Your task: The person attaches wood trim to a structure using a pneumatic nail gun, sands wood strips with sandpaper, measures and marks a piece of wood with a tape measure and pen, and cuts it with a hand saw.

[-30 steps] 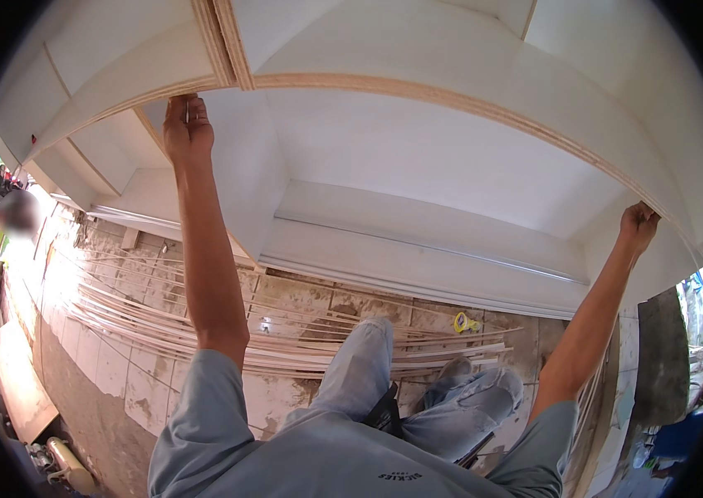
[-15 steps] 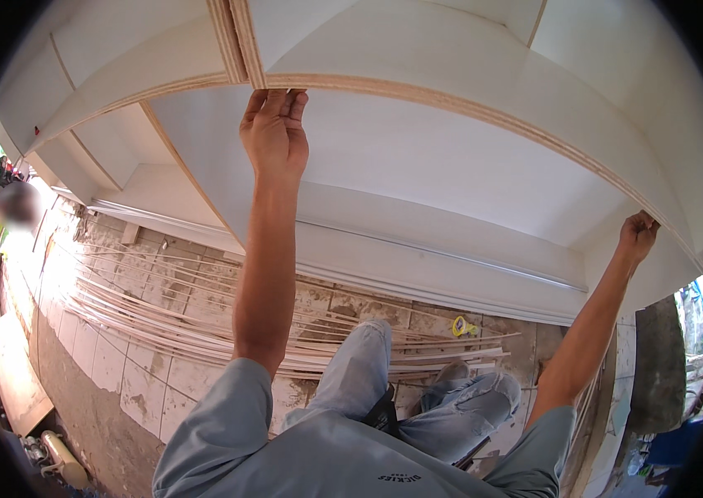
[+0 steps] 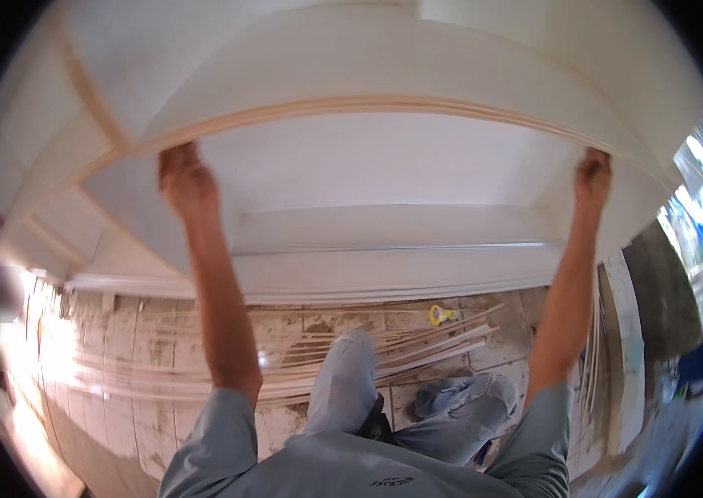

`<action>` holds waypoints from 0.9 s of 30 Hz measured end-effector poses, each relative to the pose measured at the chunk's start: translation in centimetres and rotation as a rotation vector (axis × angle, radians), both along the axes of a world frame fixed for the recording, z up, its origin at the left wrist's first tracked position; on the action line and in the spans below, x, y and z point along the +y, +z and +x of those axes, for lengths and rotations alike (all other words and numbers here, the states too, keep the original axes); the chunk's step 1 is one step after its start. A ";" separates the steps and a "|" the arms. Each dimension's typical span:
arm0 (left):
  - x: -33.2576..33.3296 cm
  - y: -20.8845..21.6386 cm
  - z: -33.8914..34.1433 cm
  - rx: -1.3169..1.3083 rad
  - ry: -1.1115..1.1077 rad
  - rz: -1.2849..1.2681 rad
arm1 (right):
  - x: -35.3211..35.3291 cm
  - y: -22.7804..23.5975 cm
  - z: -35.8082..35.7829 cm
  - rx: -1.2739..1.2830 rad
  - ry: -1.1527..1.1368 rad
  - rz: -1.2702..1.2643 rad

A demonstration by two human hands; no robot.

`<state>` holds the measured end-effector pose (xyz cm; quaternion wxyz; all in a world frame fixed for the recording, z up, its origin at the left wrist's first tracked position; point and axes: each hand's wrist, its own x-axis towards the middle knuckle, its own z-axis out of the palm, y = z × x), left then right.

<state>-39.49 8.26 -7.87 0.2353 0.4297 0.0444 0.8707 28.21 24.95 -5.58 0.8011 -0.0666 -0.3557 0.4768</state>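
A large white cabinet (image 3: 401, 274) with several compartments stands in front of me. Across it runs a shelf (image 3: 343, 58) whose bare plywood front edge shows as a tan band. My left hand (image 3: 188, 181) is closed at that edge, close to the left upright panel, its fingertips hidden against the board. Toward the right end of the same edge, my right hand (image 3: 593, 178) is closed on it as well. Both arms stretch forward and up. The left hand is smeared a little by motion.
Long thin wooden strips (image 3: 418, 357) lie on the dirty tiled floor (image 3: 148, 432) below the cabinet, around my legs. A yellow ring-shaped object (image 3: 441, 314) sits beside them. At the right stand a dark rounded panel (image 3: 658, 290) and a pale slab (image 3: 624, 357). A blurred round shape (image 3: 4, 292) is far left.
My view has turned to the right and levelled with the shelf. My left hand has moved slightly right of the upright panel's joint; both hands stay at the shelf edge.
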 end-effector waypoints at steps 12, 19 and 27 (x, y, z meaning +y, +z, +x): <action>-1.0 0.5 -5.0 -0.132 -0.272 -0.066 | -1.7 1.0 -3.7 0.145 0.203 0.106; 0.6 1.4 2.5 -0.251 -0.352 0.000 | -3.4 2.4 -4.0 0.140 0.220 0.081; 2.6 1.3 21.6 -0.090 -0.246 -0.107 | -4.1 2.0 -3.6 0.128 0.228 0.092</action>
